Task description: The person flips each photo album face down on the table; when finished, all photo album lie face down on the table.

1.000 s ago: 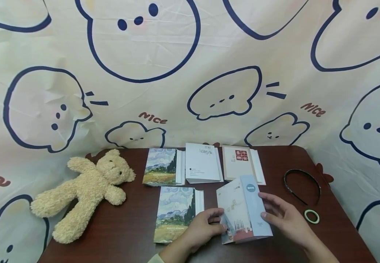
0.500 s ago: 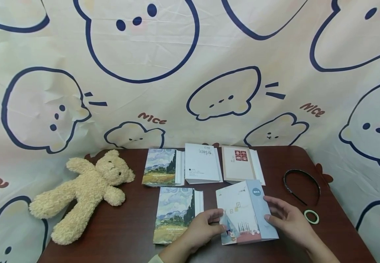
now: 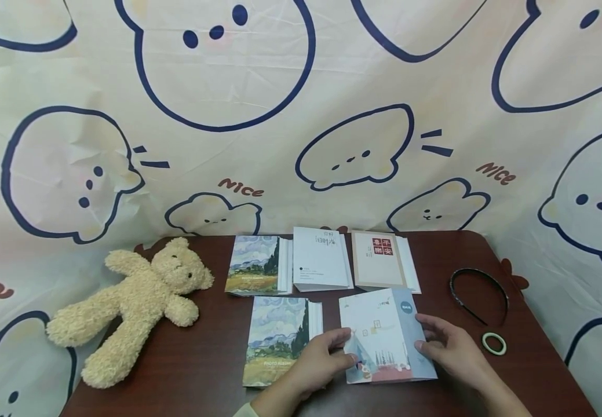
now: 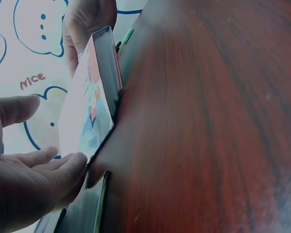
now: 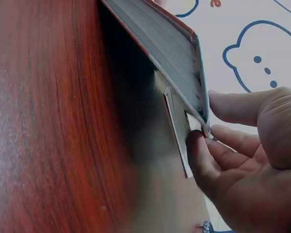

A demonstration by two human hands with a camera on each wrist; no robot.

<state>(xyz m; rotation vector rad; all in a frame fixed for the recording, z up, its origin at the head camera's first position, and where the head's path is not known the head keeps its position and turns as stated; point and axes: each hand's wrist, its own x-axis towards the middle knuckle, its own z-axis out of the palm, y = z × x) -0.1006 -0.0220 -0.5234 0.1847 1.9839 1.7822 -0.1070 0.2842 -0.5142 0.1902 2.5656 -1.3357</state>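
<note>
In the head view a photo album (image 3: 379, 336) with a pale illustrated cover and blue-grey spine is tilted, its spine side to the right and its bottom edge toward me. My right hand (image 3: 449, 350) pinches the spine, thumb on its face and fingers beneath the edge, as the right wrist view shows. On the opposite side my left hand (image 3: 327, 359) has its fingertips (image 4: 76, 162) at the album's edge, while its thumb stands apart from the cover. Just left of it lies a landscape-painting photo album (image 3: 277, 336), partly behind the left hand.
Along the back stand another landscape album (image 3: 252, 263), a white album (image 3: 323, 258) and a beige album (image 3: 379, 260) with red characters. A teddy bear (image 3: 146, 301) lies at left. A black headband (image 3: 505, 292) and a pale green ring (image 3: 493, 343) lie right on the brown table (image 3: 186, 370).
The held album has swung from a steeper tilt to a flatter one, its cover turning more upward and its top edge dropping toward me. Both hands have stayed nearly in place.
</note>
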